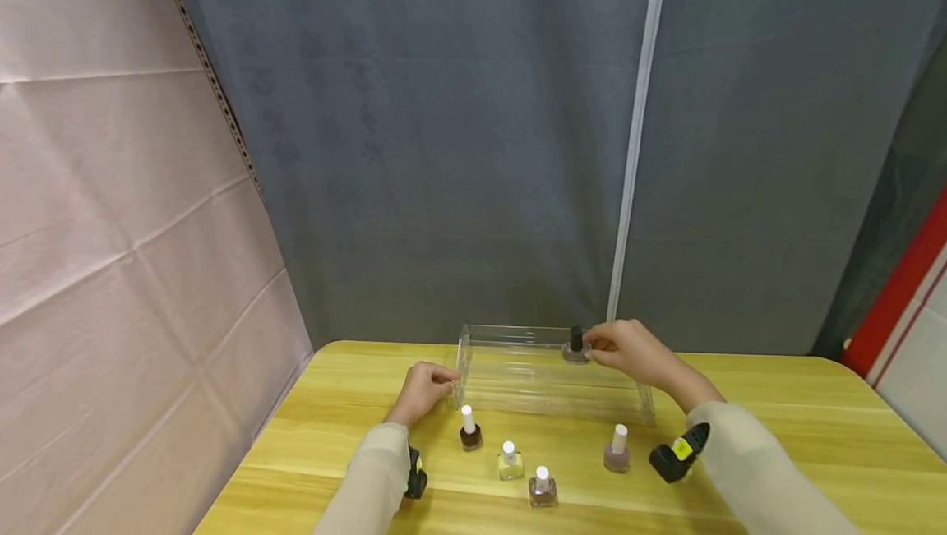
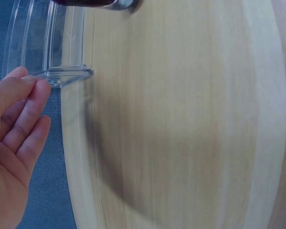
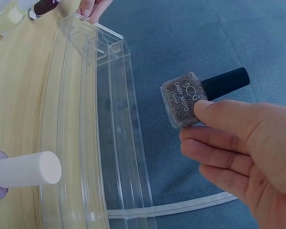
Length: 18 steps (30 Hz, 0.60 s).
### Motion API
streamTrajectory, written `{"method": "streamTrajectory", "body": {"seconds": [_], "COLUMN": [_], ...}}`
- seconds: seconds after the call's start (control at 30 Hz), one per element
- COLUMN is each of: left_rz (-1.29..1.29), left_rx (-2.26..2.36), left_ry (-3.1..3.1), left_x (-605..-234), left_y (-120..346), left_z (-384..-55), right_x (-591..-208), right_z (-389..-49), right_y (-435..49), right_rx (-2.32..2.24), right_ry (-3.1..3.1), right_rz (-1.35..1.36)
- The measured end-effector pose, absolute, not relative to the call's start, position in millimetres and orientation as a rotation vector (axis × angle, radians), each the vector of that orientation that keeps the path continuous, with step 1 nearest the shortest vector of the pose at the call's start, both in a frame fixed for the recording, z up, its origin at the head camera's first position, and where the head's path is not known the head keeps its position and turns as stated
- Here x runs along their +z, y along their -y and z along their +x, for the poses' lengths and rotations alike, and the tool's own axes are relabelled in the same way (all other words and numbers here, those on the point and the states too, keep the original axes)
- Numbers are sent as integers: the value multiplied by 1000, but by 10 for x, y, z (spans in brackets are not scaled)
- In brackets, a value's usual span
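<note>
Between thumb and fingers my right hand (image 1: 633,352) pinches a glittery nail polish bottle (image 3: 183,99) with a black cap. It is upright in the head view, at the back right of a clear tiered acrylic rack (image 1: 547,391). Whether the bottle touches the rack cannot be told. My left hand (image 1: 425,389) pinches the rack's left end panel (image 2: 69,74) between thumb and fingertips. In front of the rack stand white-capped polish bottles: a dark red one (image 1: 470,436), a yellow one (image 1: 510,466), a brownish one (image 1: 543,492) and a mauve one (image 1: 616,454).
The rack stands near the back of a wood-grain table (image 1: 769,428). A grey-blue curtain (image 1: 459,149) hangs behind it, and a pale pink cloth (image 1: 133,272) covers the left side. Dark wrist devices (image 1: 675,458) sit on both wrists.
</note>
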<state>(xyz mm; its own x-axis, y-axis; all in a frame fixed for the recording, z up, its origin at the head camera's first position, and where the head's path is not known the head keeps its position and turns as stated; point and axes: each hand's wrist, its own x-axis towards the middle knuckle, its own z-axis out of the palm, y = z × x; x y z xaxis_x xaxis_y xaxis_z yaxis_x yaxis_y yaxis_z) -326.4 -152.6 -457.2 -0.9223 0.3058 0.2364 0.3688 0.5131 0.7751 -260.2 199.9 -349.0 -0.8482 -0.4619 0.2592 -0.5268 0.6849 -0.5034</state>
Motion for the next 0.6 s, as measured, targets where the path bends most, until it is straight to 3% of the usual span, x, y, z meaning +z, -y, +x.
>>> {"method": "streamTrajectory", "body": {"seconds": [0.6], "left_rz": [-617], "left_rx": [-1379], "left_ry": [2666], "left_x": [-4599], "left_y": [1542], "left_z": [-3264], "right_x": [-3537], "right_z": [-2754], "right_y": [-1979], "right_rx": [923], "right_ry": [2787], "right_rz": [771]}}
